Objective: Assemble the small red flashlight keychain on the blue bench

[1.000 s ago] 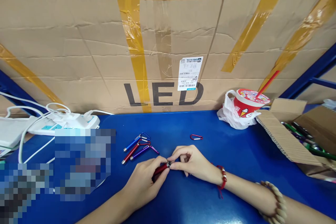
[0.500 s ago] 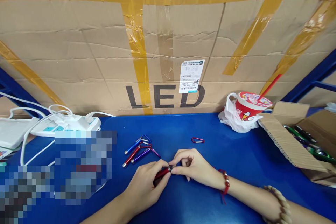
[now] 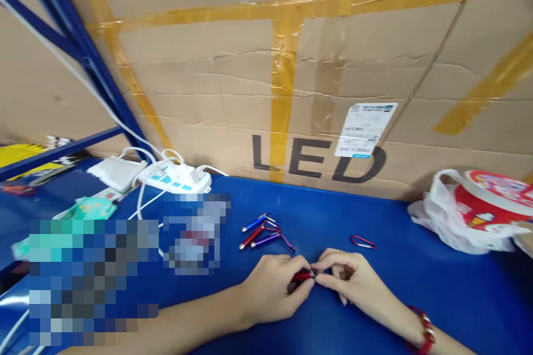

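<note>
Red mini flashlight [image 3: 300,275] sits low over the blue worktop [image 3: 416,288], near-centre, held between both hands. Left hand [image 3: 272,288] is wrapped around the red body, fingers closed on it. Right hand [image 3: 353,283] pinches the silver end of it with thumb and forefinger; the two hands meet at that end. Red bead bracelet [image 3: 425,330] on the right wrist.

Just beyond the hands, slightly left: three more small flashlights lying together, blue [image 3: 254,224], red [image 3: 252,237] and purple [image 3: 266,240], each with a carabiner clip. A loose red carabiner [image 3: 362,242] lies apart, to the right of them. Far right: red-and-white paper cup [image 3: 491,205] in a white plastic bag [image 3: 441,222]. Far left: white power strip [image 3: 175,178] with cables. Taped cardboard box [image 3: 316,66] marked "LED" stands along the far edge.
</note>
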Demonstrator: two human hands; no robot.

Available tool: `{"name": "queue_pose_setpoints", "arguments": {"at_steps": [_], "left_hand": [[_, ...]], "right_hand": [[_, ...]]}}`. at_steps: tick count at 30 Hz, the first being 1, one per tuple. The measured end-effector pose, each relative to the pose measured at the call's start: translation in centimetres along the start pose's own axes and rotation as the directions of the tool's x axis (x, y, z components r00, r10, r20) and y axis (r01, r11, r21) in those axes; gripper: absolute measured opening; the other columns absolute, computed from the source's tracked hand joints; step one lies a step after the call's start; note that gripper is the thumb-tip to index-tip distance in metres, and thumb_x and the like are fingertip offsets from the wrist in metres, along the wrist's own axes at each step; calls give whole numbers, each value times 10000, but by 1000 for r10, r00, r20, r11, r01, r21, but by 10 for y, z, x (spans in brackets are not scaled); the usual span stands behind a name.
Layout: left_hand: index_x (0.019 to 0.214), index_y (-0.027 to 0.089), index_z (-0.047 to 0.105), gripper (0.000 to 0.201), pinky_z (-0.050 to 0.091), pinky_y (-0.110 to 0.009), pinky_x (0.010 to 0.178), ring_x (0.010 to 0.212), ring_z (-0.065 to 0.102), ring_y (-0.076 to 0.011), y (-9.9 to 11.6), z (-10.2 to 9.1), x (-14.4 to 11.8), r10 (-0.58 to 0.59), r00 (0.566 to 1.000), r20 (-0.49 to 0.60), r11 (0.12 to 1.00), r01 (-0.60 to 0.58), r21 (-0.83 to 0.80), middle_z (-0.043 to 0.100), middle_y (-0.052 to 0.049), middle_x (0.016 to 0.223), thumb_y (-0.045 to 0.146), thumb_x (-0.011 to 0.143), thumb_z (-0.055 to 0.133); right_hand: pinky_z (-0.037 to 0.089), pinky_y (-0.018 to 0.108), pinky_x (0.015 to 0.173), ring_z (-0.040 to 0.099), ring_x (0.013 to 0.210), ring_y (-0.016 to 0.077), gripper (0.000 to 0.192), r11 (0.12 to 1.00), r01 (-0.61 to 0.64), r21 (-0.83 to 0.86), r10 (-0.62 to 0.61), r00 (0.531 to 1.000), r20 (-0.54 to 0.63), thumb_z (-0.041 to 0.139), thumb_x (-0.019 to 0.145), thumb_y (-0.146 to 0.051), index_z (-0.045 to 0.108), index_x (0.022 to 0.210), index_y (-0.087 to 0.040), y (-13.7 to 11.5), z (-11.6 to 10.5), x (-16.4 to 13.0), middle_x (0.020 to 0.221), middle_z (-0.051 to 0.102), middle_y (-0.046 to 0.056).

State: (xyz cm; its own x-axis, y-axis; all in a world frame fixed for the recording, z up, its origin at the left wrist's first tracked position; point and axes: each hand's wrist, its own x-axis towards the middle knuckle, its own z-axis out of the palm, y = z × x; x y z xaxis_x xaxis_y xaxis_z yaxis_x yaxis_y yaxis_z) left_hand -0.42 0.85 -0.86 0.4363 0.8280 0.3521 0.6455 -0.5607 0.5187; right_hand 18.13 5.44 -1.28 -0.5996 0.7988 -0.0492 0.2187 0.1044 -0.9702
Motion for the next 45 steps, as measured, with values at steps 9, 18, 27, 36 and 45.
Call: {"name": "queue_pose_setpoints", "arguments": {"at_steps": [9,18,27,36,45], "left_hand": [[854,160,586,101,424,-210,499,529,598,-156,0,1,-4,18,1000,-8,993,-17,119,597,1,555,234,827,522],[862,167,581,102,427,-210,507,529,596,-155,0,0,-5,33,999,9,992,-33,119,589,5,557,245,833,521],[806,181,546,123,415,-212,534,584,591,-152,0,-4,-3,23,999,26,1000,-23,-7,618,-19,666,219,866,445],[831,201,520,138,385,-209,516,543,548,-136,-6,1,-1,1,997,75,997,5,-82,587,2,664,229,902,405],[853,211,518,149,386,-203,497,538,553,-139,-6,3,2,22,999,49,995,-17,-94,593,-2,665,239,912,384]], "right_hand": [[380,200,341,445,349,49,332,995,-50,-84,49,999,-15,659,673,-498,704,718,-172,0,3,3,727,584,37],[355,205,353,431,360,56,263,996,-25,-91,23,999,-22,690,673,-446,700,723,-188,7,1,2,660,572,12],[319,176,350,439,356,23,267,1000,-2,24,3,999,-34,724,659,-424,690,730,-169,-4,4,1,718,591,5],[326,153,341,471,362,19,286,996,13,90,-7,997,-73,753,624,-406,712,738,-146,0,1,2,723,637,13],[314,148,343,481,373,20,307,994,29,105,-21,996,-82,755,611,-424,714,726,-143,-2,0,1,692,623,4]]}}
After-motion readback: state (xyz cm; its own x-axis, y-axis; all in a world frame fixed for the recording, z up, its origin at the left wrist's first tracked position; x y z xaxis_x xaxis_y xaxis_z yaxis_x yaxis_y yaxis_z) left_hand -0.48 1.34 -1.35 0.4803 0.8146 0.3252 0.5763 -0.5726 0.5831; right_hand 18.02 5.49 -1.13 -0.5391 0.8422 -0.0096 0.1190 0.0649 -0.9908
